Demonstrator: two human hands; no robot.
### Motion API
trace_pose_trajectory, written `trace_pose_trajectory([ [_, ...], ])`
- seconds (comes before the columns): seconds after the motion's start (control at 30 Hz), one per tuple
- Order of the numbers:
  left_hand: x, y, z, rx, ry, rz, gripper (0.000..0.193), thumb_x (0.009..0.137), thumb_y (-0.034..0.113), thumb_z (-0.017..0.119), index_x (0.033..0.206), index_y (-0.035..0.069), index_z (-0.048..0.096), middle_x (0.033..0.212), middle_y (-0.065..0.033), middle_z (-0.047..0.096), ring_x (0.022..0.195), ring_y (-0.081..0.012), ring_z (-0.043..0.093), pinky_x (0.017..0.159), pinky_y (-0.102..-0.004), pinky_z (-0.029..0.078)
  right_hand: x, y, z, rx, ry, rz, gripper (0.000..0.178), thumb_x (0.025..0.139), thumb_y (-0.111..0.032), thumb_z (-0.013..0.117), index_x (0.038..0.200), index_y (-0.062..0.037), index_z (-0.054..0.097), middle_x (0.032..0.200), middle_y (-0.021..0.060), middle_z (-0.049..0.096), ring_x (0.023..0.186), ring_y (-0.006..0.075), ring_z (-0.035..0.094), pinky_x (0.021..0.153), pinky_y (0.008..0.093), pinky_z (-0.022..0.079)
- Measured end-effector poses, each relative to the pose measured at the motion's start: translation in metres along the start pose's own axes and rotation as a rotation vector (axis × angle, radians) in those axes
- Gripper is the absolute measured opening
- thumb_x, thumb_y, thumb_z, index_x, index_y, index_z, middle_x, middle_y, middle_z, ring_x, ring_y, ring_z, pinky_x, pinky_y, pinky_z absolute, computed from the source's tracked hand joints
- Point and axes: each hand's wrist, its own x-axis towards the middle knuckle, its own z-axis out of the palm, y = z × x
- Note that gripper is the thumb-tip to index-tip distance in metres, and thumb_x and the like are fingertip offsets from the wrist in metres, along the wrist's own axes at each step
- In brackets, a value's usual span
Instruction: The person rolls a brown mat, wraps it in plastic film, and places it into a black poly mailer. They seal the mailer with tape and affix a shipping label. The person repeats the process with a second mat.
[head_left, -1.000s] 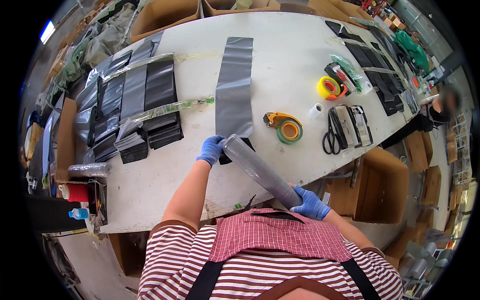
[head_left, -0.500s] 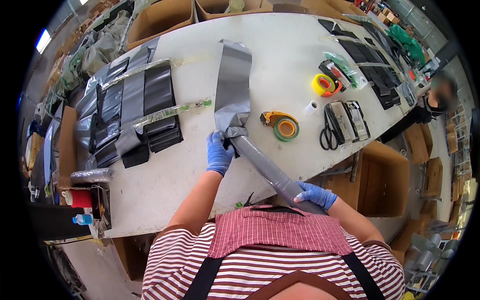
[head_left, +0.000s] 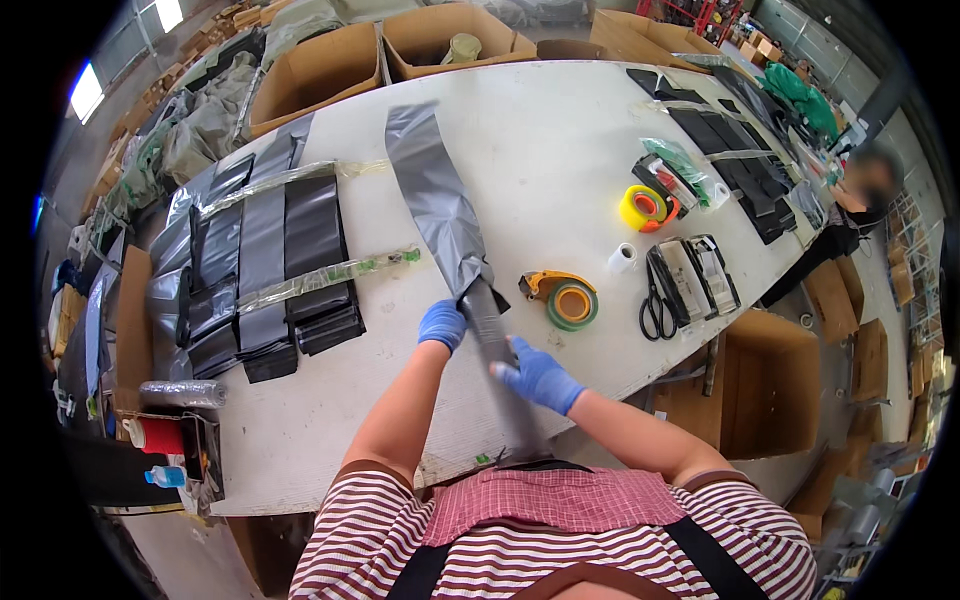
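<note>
A long grey roll slants from the table up to my apron, its far end inside the mouth of a flat silver-grey plastic sleeve. The sleeve lies flat over the table and is creased where the roll enters. My left hand, in a blue glove, is closed at the left side of the sleeve's mouth, against the roll; its fingertips are partly hidden. My right hand, also gloved in blue, is at the roll's right side with fingers and thumb apart, slightly blurred. The roll's near end is blurred at my apron.
Stacked black and grey sleeves lie left, under clear tape strips. To the right are a tape dispenser, scissors, a small white roll and yellow tape. A cardboard box stands beside the table; another person is far right.
My right hand has come up along the roll from its near end, its fingers now apart. The roll has swung more upright, and the sleeve's far end has shifted left. My left hand has moved slightly down.
</note>
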Motion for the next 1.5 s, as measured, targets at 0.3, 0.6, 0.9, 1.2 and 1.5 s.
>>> trace_pose_trajectory([
  [0.3,-0.011,-0.033,0.021,-0.217,-0.088,-0.037,0.028,0.088,0.025,0.055,0.099,0.003,0.07,0.099,-0.028,0.064,0.096,-0.0443,0.062,0.084,-0.0471,0.049,0.128,0.046,0.023,0.067,0.185,0.035,0.038,0.088,-0.026,0.061,0.112,0.0028,0.061,0.104,0.0271,0.065,0.097,0.0371,0.064,0.085,0.0408,0.05],
  [0.6,-0.204,-0.056,0.062,-0.092,-0.829,0.3,0.037,0.09,0.033,0.054,0.11,0.006,0.069,0.11,-0.0199,0.067,0.103,-0.0362,0.063,0.092,-0.0416,0.048,-0.089,0.099,0.028,0.192,-0.537,-0.405,0.025,0.089,-0.018,0.056,0.109,-0.0077,0.065,0.11,0.0193,0.065,0.101,0.0306,0.063,0.087,0.0403,0.049],
  [0.9,-0.063,0.015,0.011,-0.463,-0.407,-0.01,0.02,0.086,0.019,0.061,0.085,0.0,0.069,0.064,-0.005,0.062,0.056,-0.0161,0.056,0.052,-0.0339,0.044,0.04,0.05,-0.05,0.12,-0.201,-0.106,0.024,0.085,-0.024,0.059,0.089,-0.0005,0.064,0.072,0.0183,0.064,0.061,0.024,0.063,0.06,0.0384,0.051],
  [1.2,-0.135,-0.009,0.058,-0.243,-0.206,-0.076,0.024,0.087,0.019,0.061,0.096,-0.001,0.07,0.061,-0.0069,0.062,0.052,-0.0158,0.055,0.049,-0.0322,0.042,-0.025,0.16,-0.142,0.38,-0.007,-0.085,0.028,0.083,-0.024,0.065,0.102,-0.0041,0.066,0.09,0.017,0.068,0.078,0.0336,0.066,0.075,0.0392,0.053],
  [1.5,-0.142,-0.006,0.069,-0.484,-0.091,-0.278,0.02,0.09,0.017,0.059,0.099,0.002,0.068,0.063,-0.0044,0.061,0.042,-0.0128,0.05,0.039,-0.0283,0.037,-0.058,0.362,-0.342,-0.531,0.385,0.171,0.034,0.083,-0.006,0.055,0.116,-0.0111,0.065,0.11,0.015,0.064,0.102,0.0324,0.062,0.089,0.0404,0.05],
])
